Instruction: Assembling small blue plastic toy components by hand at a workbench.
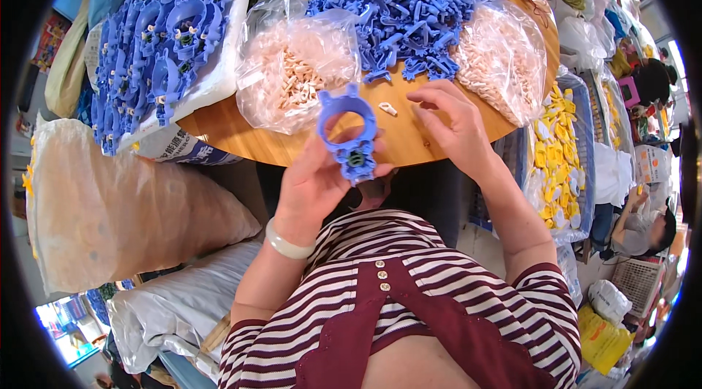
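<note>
Holds a blue ring-topped piece point(349, 146) in the left hand point(311, 173), with fingers wrapped around its lower part, ring pointing away from the body, over the near edge of the desk point(409, 139); hovers over the wood with the right hand point(459, 129), with fingers loosely parted and nothing visible between; shows a small pale piece point(387, 108) on the desk between both hands, just left of the right fingers and nearer to them, with long axis slanting mostly left to right, right end closer to the body.
</note>
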### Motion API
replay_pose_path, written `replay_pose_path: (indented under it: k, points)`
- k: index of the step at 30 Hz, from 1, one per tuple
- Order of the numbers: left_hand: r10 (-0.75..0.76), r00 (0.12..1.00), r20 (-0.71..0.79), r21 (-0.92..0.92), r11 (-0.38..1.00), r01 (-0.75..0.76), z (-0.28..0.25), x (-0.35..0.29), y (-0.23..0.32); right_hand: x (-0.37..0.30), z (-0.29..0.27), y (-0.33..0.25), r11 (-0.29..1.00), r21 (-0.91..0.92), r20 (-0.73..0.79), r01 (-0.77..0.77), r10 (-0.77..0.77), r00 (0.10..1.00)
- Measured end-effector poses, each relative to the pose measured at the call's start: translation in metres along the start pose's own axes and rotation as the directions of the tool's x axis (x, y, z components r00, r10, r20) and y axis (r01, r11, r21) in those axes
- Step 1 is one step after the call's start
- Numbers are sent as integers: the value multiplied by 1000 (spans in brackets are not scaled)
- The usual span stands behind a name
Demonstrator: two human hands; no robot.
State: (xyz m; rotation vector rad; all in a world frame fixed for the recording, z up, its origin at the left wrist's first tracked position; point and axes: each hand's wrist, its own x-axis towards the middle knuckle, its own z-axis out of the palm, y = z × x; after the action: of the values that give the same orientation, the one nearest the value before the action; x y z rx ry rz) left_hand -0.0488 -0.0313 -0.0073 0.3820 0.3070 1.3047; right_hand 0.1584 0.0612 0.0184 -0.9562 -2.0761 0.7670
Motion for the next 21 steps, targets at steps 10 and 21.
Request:
replay_pose_path:
  k: [10, 21]
  points:
    - [62, 998, -17, 28, 998, -61, -5, -5, 8, 14, 21, 13, 941, -268, 161, 204, -165, 973]
    - [-7, 1000, -10, -20, 1000, 7, 3, 3, -1, -2, -2, -20, 923, 361, 80, -132, 111, 991]
